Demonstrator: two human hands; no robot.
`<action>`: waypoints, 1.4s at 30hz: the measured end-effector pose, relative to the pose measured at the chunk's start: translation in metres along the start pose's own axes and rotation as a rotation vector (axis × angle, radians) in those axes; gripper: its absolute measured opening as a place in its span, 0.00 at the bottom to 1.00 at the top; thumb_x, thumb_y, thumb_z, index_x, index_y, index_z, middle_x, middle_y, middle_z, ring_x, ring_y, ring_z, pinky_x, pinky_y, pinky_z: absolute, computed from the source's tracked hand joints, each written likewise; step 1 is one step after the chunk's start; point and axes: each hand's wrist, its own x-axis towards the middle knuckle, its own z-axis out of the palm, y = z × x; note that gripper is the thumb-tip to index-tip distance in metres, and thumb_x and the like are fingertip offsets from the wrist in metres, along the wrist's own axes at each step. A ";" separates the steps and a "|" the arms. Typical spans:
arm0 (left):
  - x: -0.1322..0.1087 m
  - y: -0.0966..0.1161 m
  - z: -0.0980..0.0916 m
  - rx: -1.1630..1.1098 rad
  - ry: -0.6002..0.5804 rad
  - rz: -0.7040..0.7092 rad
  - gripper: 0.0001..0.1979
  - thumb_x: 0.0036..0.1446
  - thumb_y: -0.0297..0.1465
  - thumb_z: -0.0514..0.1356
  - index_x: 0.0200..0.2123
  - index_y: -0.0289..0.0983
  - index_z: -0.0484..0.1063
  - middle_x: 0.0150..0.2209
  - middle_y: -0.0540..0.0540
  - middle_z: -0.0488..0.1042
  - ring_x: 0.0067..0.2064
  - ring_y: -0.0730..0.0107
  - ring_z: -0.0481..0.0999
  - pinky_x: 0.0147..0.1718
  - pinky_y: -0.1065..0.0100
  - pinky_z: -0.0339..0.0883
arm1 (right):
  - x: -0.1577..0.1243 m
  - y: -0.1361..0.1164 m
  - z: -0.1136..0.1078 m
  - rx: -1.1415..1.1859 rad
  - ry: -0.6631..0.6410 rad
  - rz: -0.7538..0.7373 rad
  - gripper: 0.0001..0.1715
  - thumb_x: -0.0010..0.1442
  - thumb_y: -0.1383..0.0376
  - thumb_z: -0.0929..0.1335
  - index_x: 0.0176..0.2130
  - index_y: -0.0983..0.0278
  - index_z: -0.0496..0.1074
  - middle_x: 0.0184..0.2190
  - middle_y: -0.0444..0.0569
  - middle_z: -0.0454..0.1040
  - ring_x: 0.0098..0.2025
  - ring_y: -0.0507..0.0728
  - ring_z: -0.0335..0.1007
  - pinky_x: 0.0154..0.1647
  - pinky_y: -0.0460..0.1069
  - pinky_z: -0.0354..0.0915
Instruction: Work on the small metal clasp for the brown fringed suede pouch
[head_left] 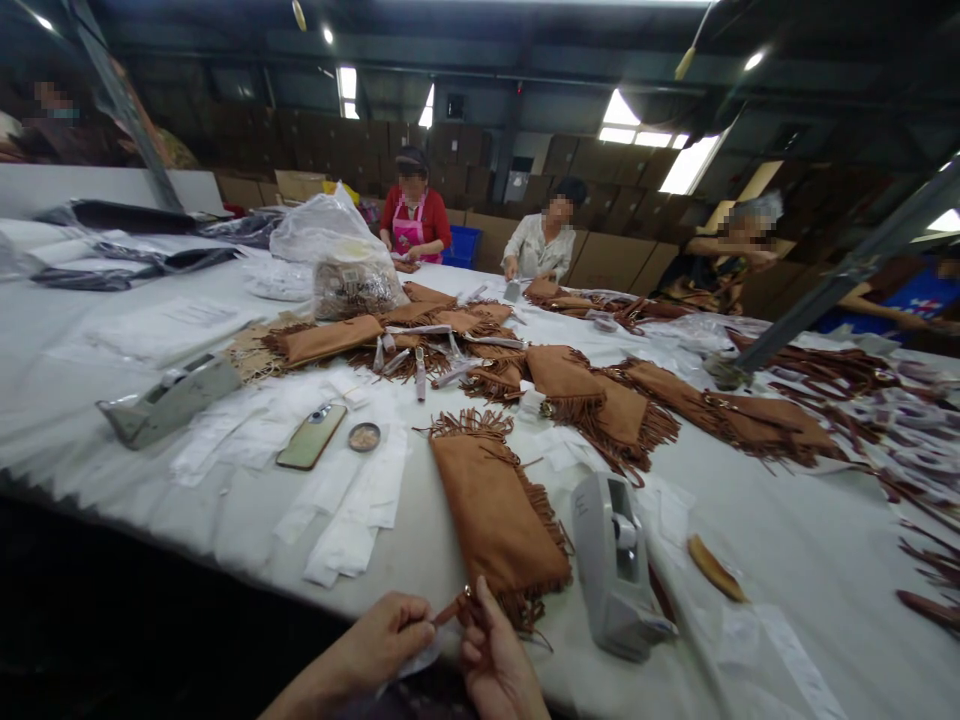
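I see the L hand (pixel 396 638) pinching a brown strap (pixel 451 608), R hand (pixel 493 648) gripping it too, by the gold clasp (pixel 468 592). Fringed brown bag (pixel 499 505) lies nr the table edge, ctr, just beyond both hands; gray tape dispenser (pixel 611 570) just right, phone (pixel 311 437) farther left.

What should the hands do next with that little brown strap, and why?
Maybe the left hand should wrap what looks like plastic around the strap: that hand pinches the strap's end with the plastic just below, while the right hand is by the gold ring near the bag's corner.
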 end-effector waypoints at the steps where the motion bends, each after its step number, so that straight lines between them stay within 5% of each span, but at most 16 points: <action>1: -0.002 0.002 0.000 -0.003 -0.031 0.011 0.14 0.52 0.38 0.55 0.20 0.37 0.59 0.18 0.57 0.52 0.22 0.78 0.51 0.20 0.72 0.42 | 0.000 0.000 -0.003 0.018 0.025 -0.044 0.28 0.28 0.56 0.80 0.24 0.66 0.67 0.18 0.42 0.72 0.13 0.40 0.45 0.10 0.37 0.41; 4: -0.008 -0.003 0.005 -0.085 -0.117 -0.007 0.14 0.51 0.39 0.56 0.20 0.37 0.60 0.17 0.57 0.52 0.21 0.79 0.49 0.19 0.71 0.41 | -0.004 0.003 -0.014 -0.013 0.100 -0.167 0.27 0.27 0.57 0.80 0.23 0.67 0.67 0.17 0.43 0.72 0.13 0.41 0.49 0.09 0.37 0.43; 7: -0.014 -0.026 0.010 -0.128 -0.175 -0.076 0.15 0.49 0.40 0.58 0.21 0.36 0.62 0.17 0.57 0.54 0.20 0.80 0.48 0.18 0.72 0.40 | -0.011 0.007 -0.023 -0.038 0.134 -0.130 0.28 0.25 0.59 0.81 0.24 0.68 0.69 0.19 0.44 0.73 0.16 0.43 0.57 0.11 0.37 0.50; 11: -0.017 -0.048 0.014 -0.046 -0.078 -0.102 0.15 0.50 0.39 0.57 0.20 0.34 0.64 0.17 0.56 0.54 0.20 0.79 0.49 0.18 0.72 0.40 | -0.014 0.010 -0.025 -0.066 0.144 -0.085 0.29 0.23 0.60 0.81 0.25 0.70 0.71 0.20 0.45 0.73 0.17 0.43 0.58 0.12 0.37 0.51; 17: -0.012 -0.027 0.022 0.071 0.022 -0.101 0.11 0.49 0.32 0.53 0.17 0.35 0.62 0.16 0.56 0.53 0.20 0.79 0.49 0.18 0.71 0.40 | -0.011 0.014 -0.026 -0.121 0.060 -0.118 0.27 0.26 0.58 0.80 0.24 0.72 0.72 0.18 0.43 0.70 0.16 0.41 0.54 0.12 0.37 0.45; 23: -0.006 -0.013 0.030 0.123 0.067 -0.077 0.14 0.49 0.35 0.53 0.16 0.35 0.62 0.17 0.54 0.56 0.21 0.77 0.53 0.20 0.71 0.44 | -0.011 0.019 -0.030 -0.234 0.021 -0.185 0.28 0.27 0.55 0.80 0.23 0.72 0.73 0.14 0.42 0.67 0.15 0.42 0.53 0.12 0.38 0.43; 33: 0.008 -0.021 0.037 -0.056 0.178 -0.132 0.24 0.44 0.50 0.58 0.18 0.32 0.68 0.16 0.54 0.59 0.20 0.77 0.54 0.20 0.71 0.45 | -0.001 0.020 -0.037 -0.339 0.039 -0.188 0.32 0.26 0.46 0.78 0.18 0.69 0.69 0.06 0.32 0.50 0.11 0.41 0.40 0.11 0.41 0.35; 42: 0.004 -0.026 0.034 -0.219 0.239 -0.129 0.15 0.40 0.39 0.63 0.26 0.31 0.71 0.19 0.52 0.69 0.20 0.78 0.60 0.21 0.73 0.51 | -0.003 0.019 -0.037 -0.347 0.020 -0.184 0.31 0.27 0.47 0.77 0.20 0.69 0.70 0.05 0.32 0.50 0.10 0.41 0.39 0.12 0.41 0.34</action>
